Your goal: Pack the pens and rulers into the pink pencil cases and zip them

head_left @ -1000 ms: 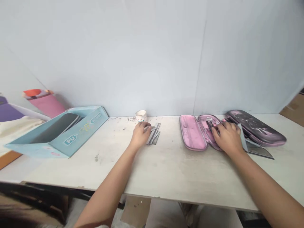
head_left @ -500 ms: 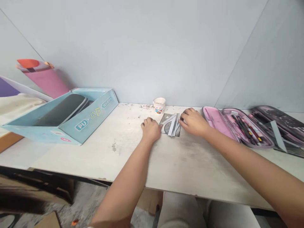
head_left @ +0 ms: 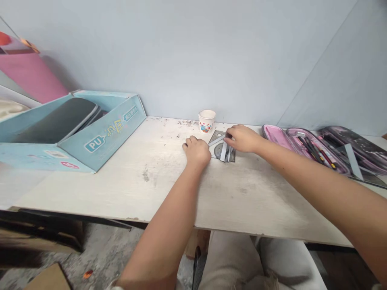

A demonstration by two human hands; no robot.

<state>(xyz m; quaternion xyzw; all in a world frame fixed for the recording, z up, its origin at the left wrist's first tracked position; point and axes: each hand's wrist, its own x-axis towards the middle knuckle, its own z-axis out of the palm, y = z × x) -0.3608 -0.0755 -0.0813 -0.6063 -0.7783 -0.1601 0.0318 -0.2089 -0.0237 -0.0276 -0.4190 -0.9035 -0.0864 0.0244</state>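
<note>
On the white table lies a small flat grey rectangular piece (head_left: 218,150) with a round shape on it, and several narrow pale strips (head_left: 223,151) are laid over it at angles. My left hand (head_left: 197,153) rests on the table at its left side, fingers bent but apart, the thumb by the piece's edge. Over its upper right corner, my right hand (head_left: 243,138) has thumb and fingertips pinched at the upper ends of the strips; the fingers partly hide what they grip. A patterned paper cup (head_left: 207,121) stands just behind.
At the left sits a light blue open box (head_left: 99,141) with a dark case (head_left: 57,121) inside. On the right lie an open pink pencil case (head_left: 276,137) with pens and a dark patterned case (head_left: 356,141). A grey wall (head_left: 169,60) rises behind the table.
The view has tilted down a little. My right hand has moved in over the grey piece's upper corner and closed at the strips. My left hand stays at its left side.
</note>
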